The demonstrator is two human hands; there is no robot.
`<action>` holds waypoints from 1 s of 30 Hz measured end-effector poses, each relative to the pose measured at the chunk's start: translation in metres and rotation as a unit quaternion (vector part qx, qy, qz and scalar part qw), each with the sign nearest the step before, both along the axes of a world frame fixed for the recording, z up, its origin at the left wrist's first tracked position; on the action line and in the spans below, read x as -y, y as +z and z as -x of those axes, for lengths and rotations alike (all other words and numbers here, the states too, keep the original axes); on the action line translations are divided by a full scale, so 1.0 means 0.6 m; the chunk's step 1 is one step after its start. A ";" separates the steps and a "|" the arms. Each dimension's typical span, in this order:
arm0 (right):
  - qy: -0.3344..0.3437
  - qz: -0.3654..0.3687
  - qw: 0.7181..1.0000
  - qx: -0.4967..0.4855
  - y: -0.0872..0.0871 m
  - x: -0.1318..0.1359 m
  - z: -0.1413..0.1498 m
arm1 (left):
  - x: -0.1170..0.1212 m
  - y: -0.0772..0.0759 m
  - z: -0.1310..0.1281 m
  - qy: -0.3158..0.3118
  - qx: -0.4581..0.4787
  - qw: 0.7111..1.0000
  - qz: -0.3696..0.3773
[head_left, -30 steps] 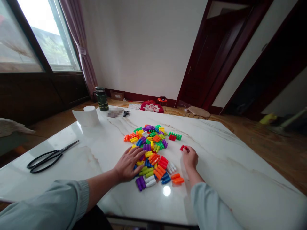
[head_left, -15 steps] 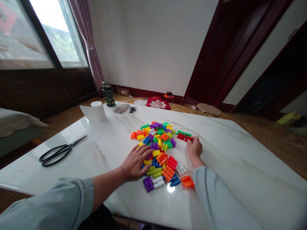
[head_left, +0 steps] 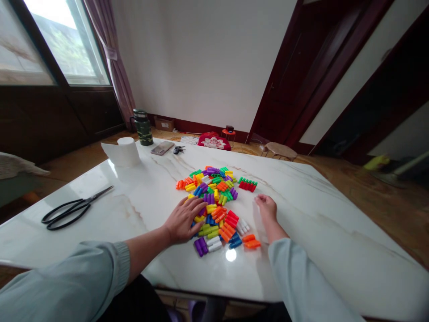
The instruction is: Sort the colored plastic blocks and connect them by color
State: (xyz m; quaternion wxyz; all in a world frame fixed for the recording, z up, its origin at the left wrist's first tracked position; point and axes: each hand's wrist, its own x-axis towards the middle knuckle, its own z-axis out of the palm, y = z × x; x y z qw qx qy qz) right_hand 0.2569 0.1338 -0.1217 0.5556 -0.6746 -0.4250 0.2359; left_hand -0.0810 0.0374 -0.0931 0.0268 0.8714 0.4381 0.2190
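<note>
A pile of bright plastic blocks [head_left: 214,188], shaped like joined rounded pegs, covers the middle of the white marbled table. My left hand [head_left: 185,219] rests flat on the pile's left edge, fingers spread, hiding some blocks beneath. To the right of the pile, a row of red blocks [head_left: 247,185] lies against a row of green blocks [head_left: 248,180]. My right hand [head_left: 267,209] hovers just nearer to me than these rows, apart from them, with its fingers curled in and nothing visible in them. A pair of orange blocks [head_left: 251,241] lies near my right wrist.
Black-handled scissors [head_left: 78,208] lie on the left of the table [head_left: 335,232]. Further back are a paper roll [head_left: 125,153], a camouflage flask [head_left: 143,129], a phone [head_left: 162,148] and keys [head_left: 178,150]. A round stool [head_left: 279,150] stands beyond the far edge.
My right hand carried a red block forward to the red one beside the green row, let it go there and drew back. My left hand stayed on the pile. The view shifted slightly.
</note>
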 end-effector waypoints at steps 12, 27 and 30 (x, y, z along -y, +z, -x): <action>0.201 0.039 0.977 0.053 0.065 0.131 0.072 | -0.001 -0.004 -0.001 0.004 -0.005 1.000 -0.018; 0.324 0.062 0.913 0.240 0.118 0.169 0.090 | -0.002 -0.004 -0.001 0.009 0.012 1.000 -0.024; 0.302 0.096 0.893 0.319 0.136 0.183 0.106 | -0.002 -0.004 -0.001 0.008 0.011 1.000 -0.025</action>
